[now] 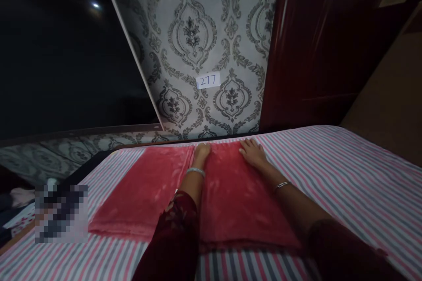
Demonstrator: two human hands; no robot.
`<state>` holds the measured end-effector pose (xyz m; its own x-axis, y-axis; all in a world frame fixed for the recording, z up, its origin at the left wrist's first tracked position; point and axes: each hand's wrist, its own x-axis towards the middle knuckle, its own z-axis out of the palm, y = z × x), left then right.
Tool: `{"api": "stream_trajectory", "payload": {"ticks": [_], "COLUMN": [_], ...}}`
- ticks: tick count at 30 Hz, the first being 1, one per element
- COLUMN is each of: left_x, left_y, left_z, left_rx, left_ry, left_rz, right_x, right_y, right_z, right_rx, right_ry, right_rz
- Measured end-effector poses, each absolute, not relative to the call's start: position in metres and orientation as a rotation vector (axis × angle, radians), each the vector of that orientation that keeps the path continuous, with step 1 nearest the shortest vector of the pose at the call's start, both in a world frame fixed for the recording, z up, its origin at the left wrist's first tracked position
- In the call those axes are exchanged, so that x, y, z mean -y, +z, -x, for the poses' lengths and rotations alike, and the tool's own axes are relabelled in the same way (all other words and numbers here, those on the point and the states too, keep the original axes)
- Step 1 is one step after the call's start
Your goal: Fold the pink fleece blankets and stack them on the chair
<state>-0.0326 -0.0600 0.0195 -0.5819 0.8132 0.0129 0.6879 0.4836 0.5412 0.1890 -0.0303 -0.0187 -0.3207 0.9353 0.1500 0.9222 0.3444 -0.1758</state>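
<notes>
A red plush folded blanket [231, 202] lies flat beneath my two hands. My left hand [201, 151] is at its far left corner, the fingers curled down over the edge and partly hidden. On the far right corner rests my right hand [253, 153], its fingers spread out on the cloth. To the left lies another red folded plush panel [141, 189], close beside the first. My left forearm covers part of the space between them, so I cannot tell whether the two are joined.
Both red pieces lie on a striped sheet [346, 184] in pink, grey and white. Beyond its far edge stands a patterned wall [227, 48] with a paper label [208, 80] reading 277. A large dark screen [72, 61] hangs left; a dark red panel [306, 52] stands right.
</notes>
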Motion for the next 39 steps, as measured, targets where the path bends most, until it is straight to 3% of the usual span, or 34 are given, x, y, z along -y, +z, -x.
{"api": "stream_trajectory", "payload": {"ticks": [10, 39], "left_x": [0.060, 0.047], "left_y": [-0.010, 0.002], "left_z": [0.018, 0.015], "left_rx": [-2.584, -2.680], "left_ry": [0.721, 0.492], "left_rz": [-1.399, -1.456], "right_x": [0.038, 0.040], "right_y": [-0.051, -0.043], "right_z": [-0.187, -0.186], "right_rx": [2.374, 2.370], "right_ry": [0.041, 0.133], "right_rz": [1.640, 1.674]}}
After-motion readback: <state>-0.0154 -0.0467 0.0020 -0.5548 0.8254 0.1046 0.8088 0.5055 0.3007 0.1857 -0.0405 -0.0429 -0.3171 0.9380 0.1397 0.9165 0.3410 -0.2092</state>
